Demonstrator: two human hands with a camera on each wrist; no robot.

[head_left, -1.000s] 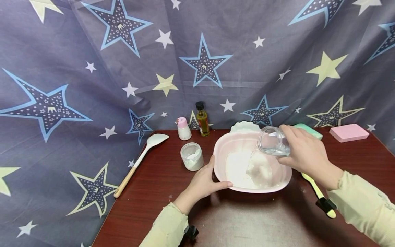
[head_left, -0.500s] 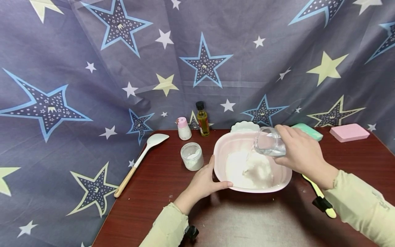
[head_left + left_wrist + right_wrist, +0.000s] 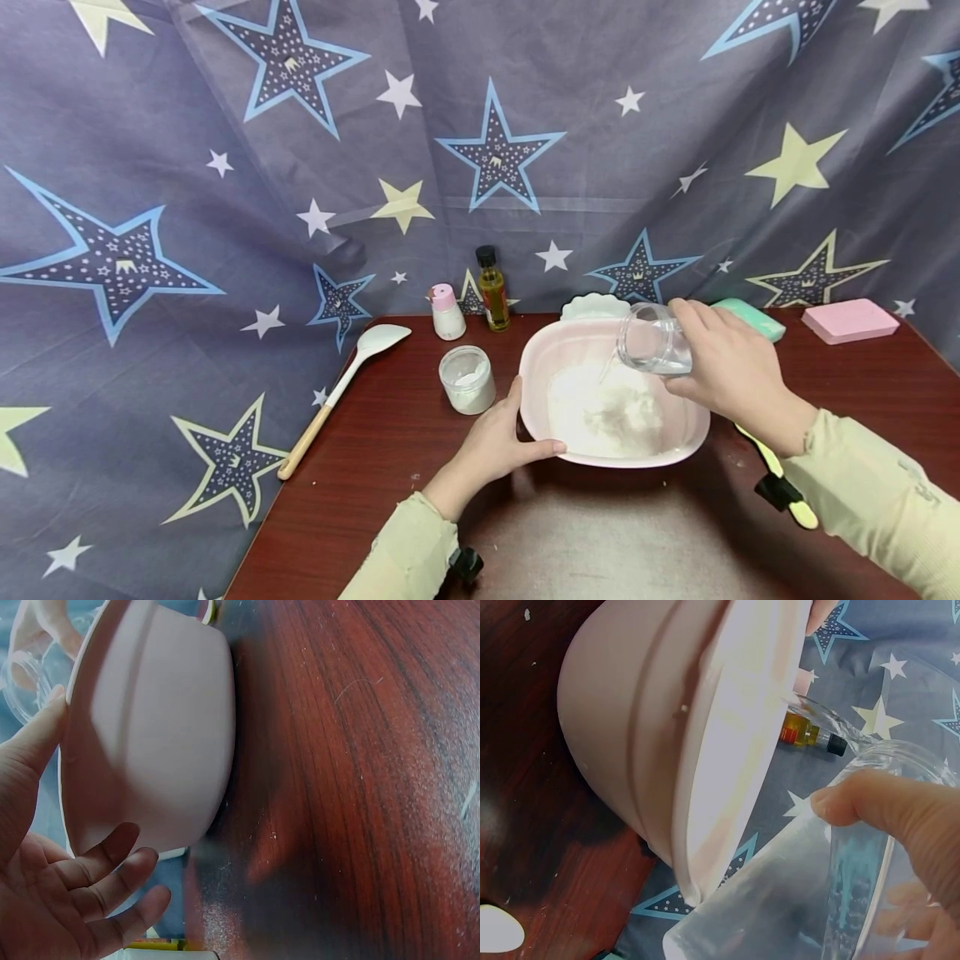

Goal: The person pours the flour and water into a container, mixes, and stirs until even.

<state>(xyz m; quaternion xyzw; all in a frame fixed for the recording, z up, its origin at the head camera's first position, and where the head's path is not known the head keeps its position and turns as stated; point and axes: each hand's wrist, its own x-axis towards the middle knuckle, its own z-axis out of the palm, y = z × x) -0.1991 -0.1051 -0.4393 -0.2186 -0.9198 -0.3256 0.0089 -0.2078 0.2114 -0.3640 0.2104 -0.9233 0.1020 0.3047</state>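
Note:
A pink basin [image 3: 536, 367] with white powder, probably flour, stands on the table. My left hand [image 3: 491, 442] holds its left side, thumb over the rim and fingers by the outer wall; in the left wrist view that hand [image 3: 67, 892] shows loosely bent fingers. My right hand [image 3: 731, 362] grips a clear glass cup [image 3: 652, 337] tilted over the basin. A thin stream of water runs from its mouth onto the powder, where a wet patch [image 3: 626, 412] shows. In the right wrist view the thumb presses the glass cup [image 3: 855, 877] and the stream [image 3: 829, 716] reaches the basin [image 3: 630, 712].
Left of the basin are an open jar of white powder [image 3: 467, 381], a pink-capped shaker [image 3: 447, 312] and an oil bottle [image 3: 493, 292]. A white spatula [image 3: 347, 383] lies far left. Green [image 3: 752, 320] and pink sponges [image 3: 850, 322] and a yellow-green handled tool [image 3: 765, 456] lie right.
My right hand and the tilted glass cup have shifted slightly left. The water stream looks thinner now, and the wet patch in the powder has changed shape. My left hand has stayed still.

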